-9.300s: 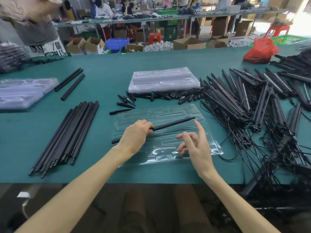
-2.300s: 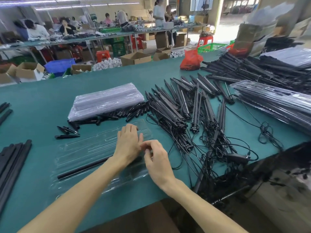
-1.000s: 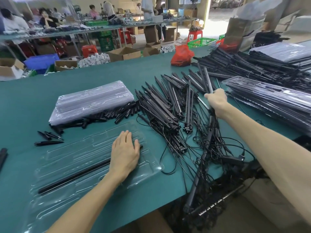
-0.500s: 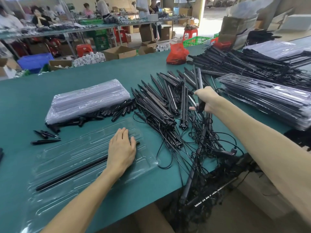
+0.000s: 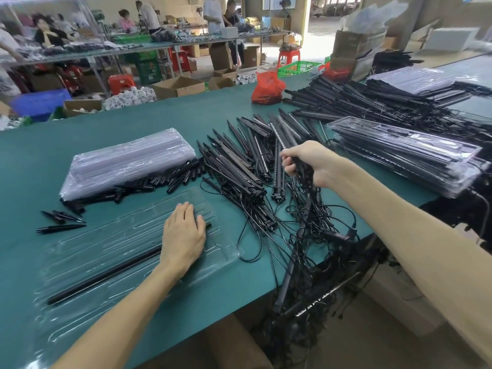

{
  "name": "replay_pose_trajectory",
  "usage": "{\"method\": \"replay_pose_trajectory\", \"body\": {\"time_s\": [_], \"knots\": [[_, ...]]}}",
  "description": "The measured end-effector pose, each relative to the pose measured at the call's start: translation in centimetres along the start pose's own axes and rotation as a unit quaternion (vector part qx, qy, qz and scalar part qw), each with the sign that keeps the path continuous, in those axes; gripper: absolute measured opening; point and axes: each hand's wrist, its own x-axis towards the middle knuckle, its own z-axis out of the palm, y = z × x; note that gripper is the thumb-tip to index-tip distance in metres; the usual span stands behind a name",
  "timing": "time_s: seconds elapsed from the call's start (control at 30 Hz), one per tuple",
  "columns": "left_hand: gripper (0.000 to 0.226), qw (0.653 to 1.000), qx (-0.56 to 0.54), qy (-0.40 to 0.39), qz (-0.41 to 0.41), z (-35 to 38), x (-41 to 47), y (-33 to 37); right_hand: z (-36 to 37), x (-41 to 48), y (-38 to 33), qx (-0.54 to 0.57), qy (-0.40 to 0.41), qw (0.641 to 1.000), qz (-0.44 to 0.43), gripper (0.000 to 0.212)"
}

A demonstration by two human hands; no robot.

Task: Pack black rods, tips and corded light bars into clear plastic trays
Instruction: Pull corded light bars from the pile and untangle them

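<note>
A clear plastic tray (image 5: pixel 87 251) lies on the green table in front of me, with one black rod (image 5: pixel 106 275) set lengthwise in it. My left hand (image 5: pixel 183 235) rests flat on the tray's right end, over the rod. My right hand (image 5: pixel 306 162) grips a corded light bar (image 5: pixel 288 265) lifted out of the tangled pile of light bars (image 5: pixel 239 169); its lower end hangs over the table's front edge. Several black tips (image 5: pixel 62 222) lie left of the tray. Short black pieces (image 5: pixel 181 174) lie beside them.
A stack of empty clear trays (image 5: pixel 127 161) sits behind the tray. Packed trays (image 5: pixel 407 153) are stacked at the right, with more light bars (image 5: pixel 359 102) and a red bag (image 5: pixel 266 87) behind. Cords hang over the front edge. People work at far benches.
My right hand left the tray, reached into the light-bar pile, took hold of one bar and is drawing it back toward me. My left hand stays flat on the tray.
</note>
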Motion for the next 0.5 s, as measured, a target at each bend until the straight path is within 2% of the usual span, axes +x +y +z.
{"method": "replay_pose_trajectory", "body": {"time_s": [0.13, 0.3, 0.37, 0.5], "knots": [[0.046, 1.0, -0.003, 0.023, 0.021, 0.0, -0.2, 0.1, 2.1, -1.3, 0.8, -0.107, -0.064, 0.991, -0.051, 0.004], [0.022, 0.979, 0.028, 0.119, 0.164, -0.5, -0.5, 1.1, 4.7, -2.4, 1.0, -0.238, -0.151, 0.95, -0.133, 0.015], [0.014, 0.968, 0.0, 0.154, 0.199, -1.0, -0.6, 1.2, 5.6, -2.9, 1.4, -0.343, -0.18, 0.908, -0.16, 0.019], [0.016, 0.956, -0.113, 0.222, 0.156, -2.7, -0.5, 1.2, 7.9, -3.4, 4.9, -0.533, -0.22, 0.793, -0.197, 0.017]]}}
